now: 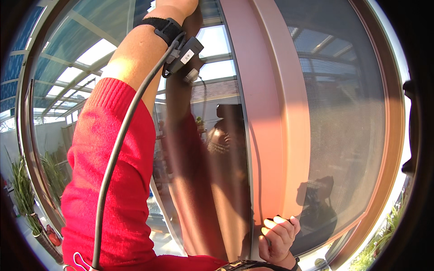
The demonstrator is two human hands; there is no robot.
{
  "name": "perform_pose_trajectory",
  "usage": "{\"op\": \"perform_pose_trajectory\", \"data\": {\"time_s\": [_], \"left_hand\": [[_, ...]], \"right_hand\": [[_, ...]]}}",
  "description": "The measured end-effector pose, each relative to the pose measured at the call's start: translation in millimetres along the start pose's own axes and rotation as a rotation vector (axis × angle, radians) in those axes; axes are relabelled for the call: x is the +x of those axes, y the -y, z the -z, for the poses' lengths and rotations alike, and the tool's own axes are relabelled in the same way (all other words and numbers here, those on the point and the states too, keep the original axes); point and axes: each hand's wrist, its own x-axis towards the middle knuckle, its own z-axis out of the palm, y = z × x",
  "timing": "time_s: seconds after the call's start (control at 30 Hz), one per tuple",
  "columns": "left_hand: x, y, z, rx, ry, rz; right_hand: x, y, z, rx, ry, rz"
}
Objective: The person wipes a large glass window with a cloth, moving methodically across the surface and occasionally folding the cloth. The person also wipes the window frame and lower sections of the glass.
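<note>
My left arm, in a red knitted sleeve (112,152), reaches up along a glass pane (200,91). Only the base of my left hand (179,6) shows at the top edge; its fingers are out of view. A black strap (159,25) with a small black device (184,56) circles that wrist, and a grey cable (117,152) runs down from it. Low on the reddish-brown window frame (268,152), my right hand (279,237) is curled around a small dark object, mostly hidden by the fingers. Mesh screen (342,118) lies just right of the frame.
The glass reflects my arm and a roof with beams. At left stand tall green plants (22,189) in a brown pot (47,245), with a red item (53,235) beside it. A brown outer frame (395,135) borders the screen; grass (379,237) shows at lower right.
</note>
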Motion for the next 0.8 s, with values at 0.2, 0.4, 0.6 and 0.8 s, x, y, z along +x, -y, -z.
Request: {"op": "perform_pose_trajectory", "data": {"time_s": [0.2, 0.4, 0.6, 0.8], "left_hand": [[-96, -19, 6, -0.059, 0.011, -0.267], [-269, -16, 48, -0.275, 0.154, -0.840], [-284, 6, 55, -0.248, 0.154, -1.024], [-111, 39, 6, 0.030, -0.157, -0.858]], "right_hand": [[6, -3, -4, 0.011, -0.027, 0.074], [8, -10, -3, -0.004, 0.026, 0.116], [5, -14, -3, -0.029, 0.032, 0.132], [-1, -11, -1, -0.050, 0.056, 0.096]]}}
